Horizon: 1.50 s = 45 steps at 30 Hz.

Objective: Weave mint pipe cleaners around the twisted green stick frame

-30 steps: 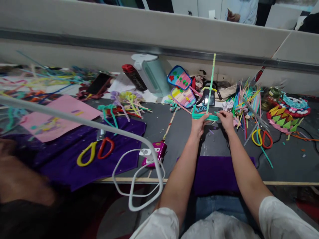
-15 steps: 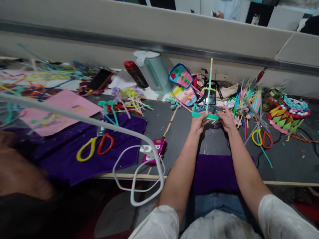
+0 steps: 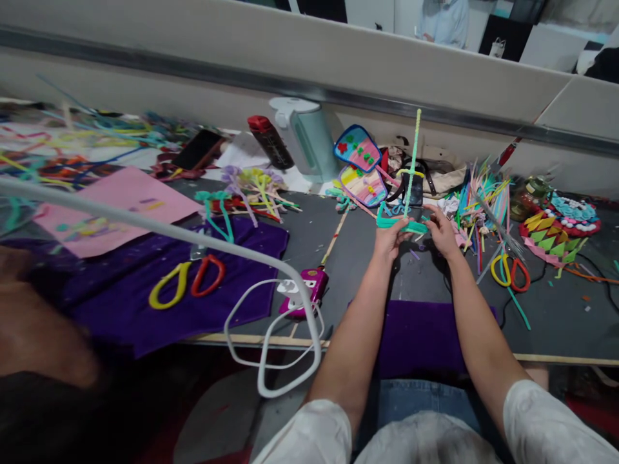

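Observation:
Held over the grey table is a bundle of green pipe cleaners (image 3: 391,222), with a tall green-and-yellow pipe cleaner stem (image 3: 413,151) standing upright from it. A short yellow piece crosses the stem partway up. My left hand (image 3: 389,237) is closed around the green bundle from the left. On its right side, my right hand (image 3: 442,231) has its fingers curled at the bundle's end; whether they pinch it is too small to make out. Behind the stem lie a dark phone (image 3: 416,193) and a beige bag (image 3: 442,175).
Red-and-yellow scissors (image 3: 510,272) and loose pipe cleaners (image 3: 483,200) lie to the right. At left are a purple cloth (image 3: 232,316), more scissors (image 3: 186,283), a pink sheet (image 3: 120,206) and a white cable (image 3: 193,229). A kettle (image 3: 309,138) stands behind. Another person's arm (image 3: 43,322) enters at left.
The view has shifted slightly, so the scene sits a little further right. Both hands stay at the green bundle, with the stem still upright.

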### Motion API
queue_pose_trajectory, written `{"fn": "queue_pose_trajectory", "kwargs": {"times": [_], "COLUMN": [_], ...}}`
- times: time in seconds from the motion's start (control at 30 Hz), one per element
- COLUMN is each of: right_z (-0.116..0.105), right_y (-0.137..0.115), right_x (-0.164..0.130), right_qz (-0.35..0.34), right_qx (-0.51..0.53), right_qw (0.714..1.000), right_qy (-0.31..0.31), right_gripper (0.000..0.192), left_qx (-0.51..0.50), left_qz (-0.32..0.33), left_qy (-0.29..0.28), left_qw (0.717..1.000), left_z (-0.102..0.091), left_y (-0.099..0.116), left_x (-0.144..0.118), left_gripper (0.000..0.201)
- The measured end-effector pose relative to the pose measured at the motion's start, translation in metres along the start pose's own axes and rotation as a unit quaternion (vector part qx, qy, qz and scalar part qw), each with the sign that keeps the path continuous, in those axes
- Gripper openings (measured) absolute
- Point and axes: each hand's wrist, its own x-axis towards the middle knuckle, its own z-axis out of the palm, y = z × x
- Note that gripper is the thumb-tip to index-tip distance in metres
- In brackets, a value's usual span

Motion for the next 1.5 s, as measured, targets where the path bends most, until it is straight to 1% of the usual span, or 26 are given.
{"fn": "queue_pose_trajectory", "kwargs": {"times": [0.17,0.33,0.4,0.47,0.53,0.6,0.7,0.83,0.93,1.0,1.03,1.1,1.23,1.3,1.37,1.5], "right_z": [-0.001,-0.001,0.001,0.002,0.002,0.003,0.004,0.009,0.013,0.015,0.016,0.019,0.023,0.024,0.024,0.023], "right_y": [0.005,0.005,0.005,0.005,0.007,0.009,0.012,0.01,0.008,0.008,0.008,0.01,0.013,0.011,0.008,0.003], "right_x": [0.0,0.001,0.002,0.004,0.006,0.008,0.008,0.009,0.008,0.007,0.007,0.007,0.006,0.004,0.001,-0.01], "right_qz": [-0.006,0.016,0.033,0.053,0.074,0.098,0.153,0.243,0.284,0.299,0.301,0.289,0.215,0.18,0.166,0.176], "right_qx": [-0.027,-0.003,0.032,0.065,0.09,0.117,0.177,0.267,0.321,0.335,0.333,0.302,0.171,0.103,0.061,0.041], "right_qw": [0.999,1.0,0.999,0.996,0.991,0.985,0.968,0.925,0.895,0.885,0.885,0.899,0.948,0.963,0.968,0.973], "right_qy": [-0.023,-0.024,-0.005,0.028,0.063,0.083,0.097,0.118,0.127,0.125,0.123,0.128,0.16,0.173,0.176,0.143], "right_gripper": [0.028,0.012,0.013,0.016,0.018,0.021,0.029,0.034,0.035,0.037,0.039,0.041,0.037,0.034,0.033,0.031], "left_qx": [0.017,0.017,0.017,0.012,0.004,-0.002,-0.004,0.002,-0.007,-0.009,-0.009,-0.006,0.002,0.013,0.022,0.029], "left_qz": [0.016,0.019,0.016,0.012,0.01,0.009,-0.001,-0.02,-0.026,-0.024,-0.022,-0.023,-0.009,0.01,0.03,0.044], "left_qy": [-0.004,0.006,0.009,0.014,0.014,0.008,0.005,0.006,0.002,0.004,0.004,0.006,0.013,0.015,0.018,0.026], "left_qw": [1.0,1.0,1.0,1.0,1.0,1.0,1.0,1.0,1.0,1.0,1.0,1.0,1.0,1.0,0.999,0.998], "left_z": [0.001,0.0,-0.002,-0.004,-0.005,-0.006,-0.006,-0.006,-0.006,-0.006,-0.006,-0.006,-0.006,-0.007,-0.007,-0.006], "left_y": [-0.001,-0.001,-0.001,0.0,0.0,0.0,-0.001,-0.002,-0.003,-0.004,-0.004,-0.005,-0.006,-0.006,-0.007,-0.009], "left_x": [-0.002,-0.002,-0.001,0.0,0.001,0.001,0.002,0.002,0.002,0.002,0.003,0.003,0.003,0.001,-0.002,-0.009], "left_gripper": [0.032,0.03,0.027,0.024,0.023,0.022,0.02,0.021,0.023,0.024,0.024,0.027,0.032,0.034,0.037,0.043]}}
